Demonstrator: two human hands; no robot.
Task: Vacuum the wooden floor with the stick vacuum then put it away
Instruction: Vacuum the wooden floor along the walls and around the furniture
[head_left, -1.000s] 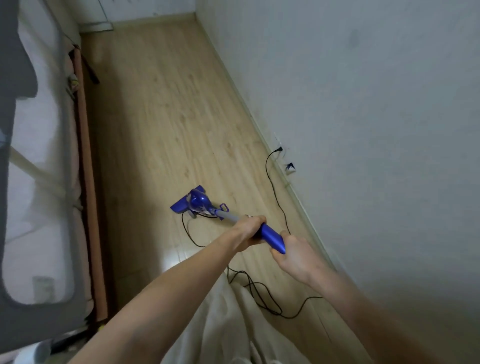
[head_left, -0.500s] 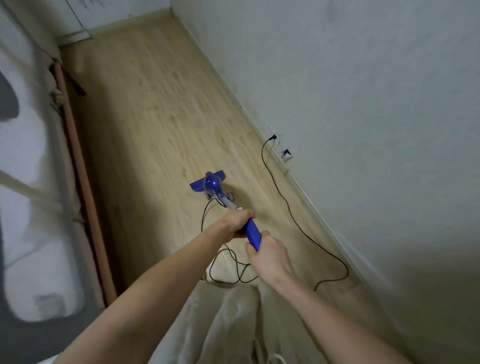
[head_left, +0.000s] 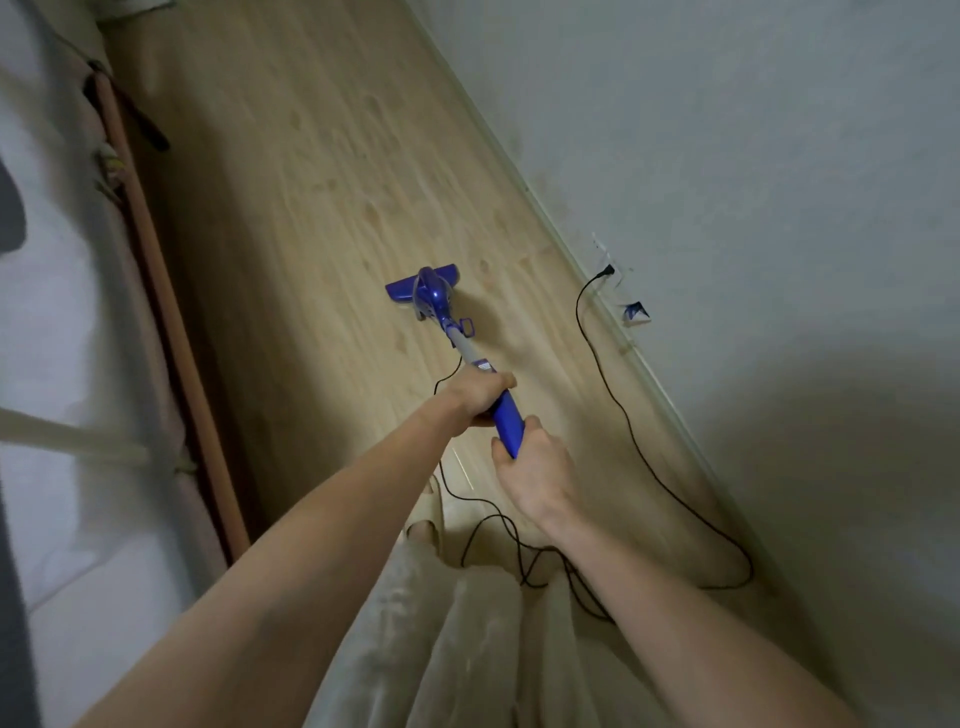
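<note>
A blue stick vacuum (head_left: 435, 301) stands with its flat head on the light wooden floor (head_left: 322, 156), its grey tube slanting back to a blue handle. My left hand (head_left: 480, 395) grips the handle high up, where it meets the tube. Just behind it, my right hand (head_left: 530, 470) grips the handle's rear end. The vacuum's black cord (head_left: 618, 405) runs from a wall socket (head_left: 607, 270) along the floor and loops near my feet.
A white wall (head_left: 727, 156) with a skirting board runs along the right. A bed with a pink frame edge (head_left: 161, 312) and white mesh rail lines the left. My light trousers (head_left: 457, 639) and slippered foot fill the bottom centre, with cord loops beside them.
The vacuum head has moved forward and to the right across the floor, away from the bed side. Both hands kept their grip on the handle. The cord has shifted and straightened along the wall.
</note>
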